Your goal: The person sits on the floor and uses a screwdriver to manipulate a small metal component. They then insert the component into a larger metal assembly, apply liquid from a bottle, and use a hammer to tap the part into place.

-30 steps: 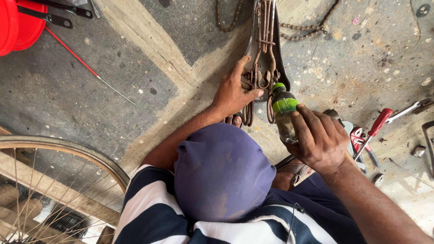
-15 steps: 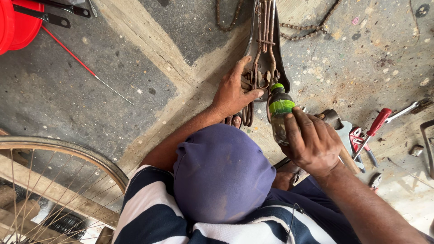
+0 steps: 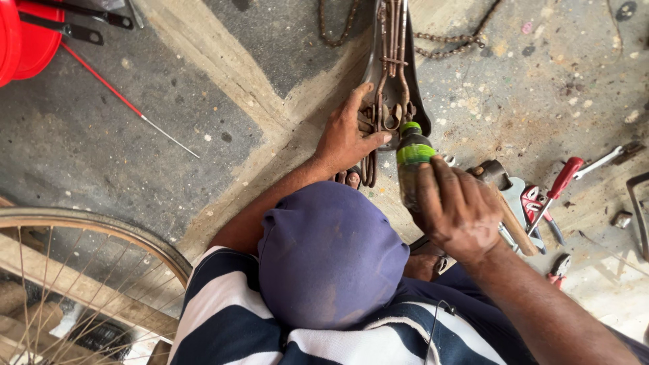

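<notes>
Below, a rough concrete floor (image 3: 203, 88), grey with a pale sandy band running diagonally across it, stained and littered with grit. A spoked bicycle wheel (image 3: 88, 270) lies at lower left over wooden slats; a red tub (image 3: 23, 34) sits at the top left corner, a thin red-handled rod (image 3: 128, 108) just beside it. A rusty chain (image 3: 446, 37) trails across the top. To the right, a wooden-handled hammer (image 3: 503, 203), a red-handled screwdriver (image 3: 558, 186) and other small hand tools are scattered close together.

An upturned bicycle saddle (image 3: 392, 74) rests on the floor at centre top, its rusted rails and springs facing up. Left hand (image 3: 348, 135) lies on the saddle's near end, fingers spread along the rail, thumb hooked toward the springs: a loose, flat grip, pressing rather than closing. Right hand (image 3: 456, 209) is wrapped tight around a small dark bottle with a green band and cap (image 3: 412, 152), grip fully closed on its body. The bottle's capped end points at the saddle springs, touching or just short of them; cannot tell which. Bottle sits just right of the left thumb.
</notes>
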